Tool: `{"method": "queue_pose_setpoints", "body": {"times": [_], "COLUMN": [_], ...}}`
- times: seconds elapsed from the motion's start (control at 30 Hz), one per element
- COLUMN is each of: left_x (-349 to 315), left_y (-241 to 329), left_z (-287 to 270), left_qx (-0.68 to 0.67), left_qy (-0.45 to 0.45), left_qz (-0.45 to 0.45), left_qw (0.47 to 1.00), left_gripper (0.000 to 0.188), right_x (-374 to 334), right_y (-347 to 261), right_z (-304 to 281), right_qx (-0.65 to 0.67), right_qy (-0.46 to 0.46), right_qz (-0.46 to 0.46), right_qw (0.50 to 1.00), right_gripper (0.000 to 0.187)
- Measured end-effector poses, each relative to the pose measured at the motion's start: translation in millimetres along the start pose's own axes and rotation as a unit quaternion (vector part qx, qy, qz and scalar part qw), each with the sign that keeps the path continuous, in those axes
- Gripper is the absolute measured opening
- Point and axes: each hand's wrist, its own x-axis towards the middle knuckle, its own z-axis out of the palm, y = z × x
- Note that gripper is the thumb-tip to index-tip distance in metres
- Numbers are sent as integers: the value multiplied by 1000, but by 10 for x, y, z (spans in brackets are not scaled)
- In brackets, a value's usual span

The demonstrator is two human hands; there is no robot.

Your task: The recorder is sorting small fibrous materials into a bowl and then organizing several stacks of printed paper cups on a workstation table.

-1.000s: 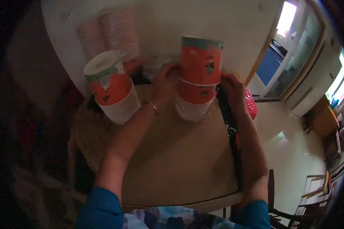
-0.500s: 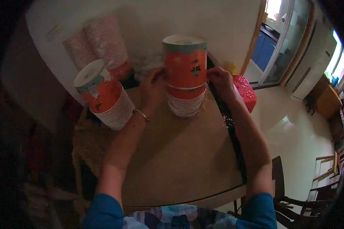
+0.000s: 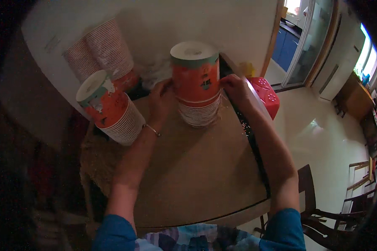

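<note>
An upside-down stack of orange paper buckets (image 3: pixel 195 79) with green bands and pale round bottoms stands before me on the table. My left hand (image 3: pixel 160 98) is at the top bucket's left side, its fingers bent against the wall. On the opposite side my right hand (image 3: pixel 235 90) pinches close to that bucket's lower edge. Below it, the white rims of several nested buckets (image 3: pixel 200 115) show as close rings. A second upside-down bucket stack (image 3: pixel 109 102) leans by my left forearm, which wears a bracelet (image 3: pixel 152 129). My fingertips are partly hidden.
Two tall stacks of nested buckets (image 3: pixel 111 50) in clear wrapping stand against the wall at the back left. The brown tabletop (image 3: pixel 188 175) has a dark right edge with small white bits. Beyond it are a red stool (image 3: pixel 264 94) and a dark chair (image 3: pixel 308 192).
The top bucket has sunk lower onto the stack, and the gap beneath its rim has narrowed. Both hands have come down with it. The whole view has shifted slightly.
</note>
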Motion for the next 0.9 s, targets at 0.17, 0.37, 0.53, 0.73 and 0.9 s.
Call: {"method": "queue_pose_setpoints", "body": {"times": [0.17, 0.37, 0.53, 0.73, 0.9], "left_x": [-51, -81, -63, -71, -41], "left_y": [-103, -117, -194, -85, 173], "left_z": [39, -39, 29, -42, -115], "left_qx": [28, 5, -3, 4, 6], "left_qy": [-4, -18, -28, -22, -49], "left_qz": [-1, -49, -18, -49, -31], "left_qw": [1000, 999, 999, 999, 998], "left_gripper": [28, 29, 31, 33, 36], "right_x": [-65, -13, 170, 205, 276], "right_y": [114, -2, 467, 390, 117], "right_z": [27, -86, -142, -104, -218], "right_qx": [-9, -8, -33, 25, 20], "right_qy": [10, -84, -181, -182, -134], "right_qz": [-46, 7, -56, -77, 37], "right_qw": [999, 996, 981, 980, 990], "right_gripper": [14, 14, 14, 12, 14]}}
